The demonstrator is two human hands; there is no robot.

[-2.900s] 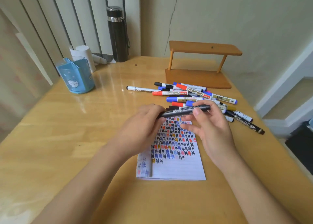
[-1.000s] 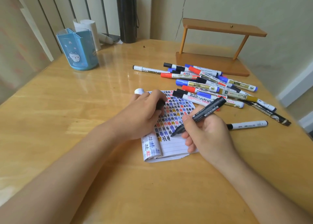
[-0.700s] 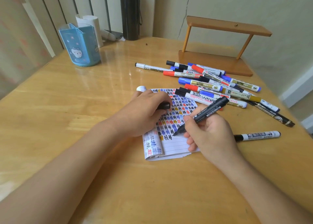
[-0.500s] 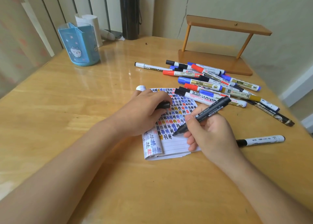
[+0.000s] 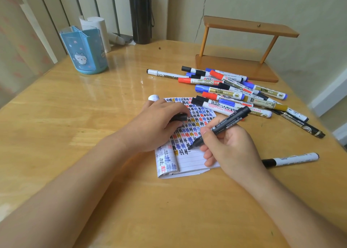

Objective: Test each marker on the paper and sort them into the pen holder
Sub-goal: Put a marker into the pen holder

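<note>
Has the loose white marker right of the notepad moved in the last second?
Yes. The white marker has rolled away from the wooden shelf, toward the near side.

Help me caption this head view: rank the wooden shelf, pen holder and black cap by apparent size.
1. wooden shelf
2. pen holder
3. black cap, smallest though nearest, partly hidden in the left hand

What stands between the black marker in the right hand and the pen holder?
Only the left hand, holding the cap over the paper, lies between the marker and the holder. Nothing else visible does.
</note>
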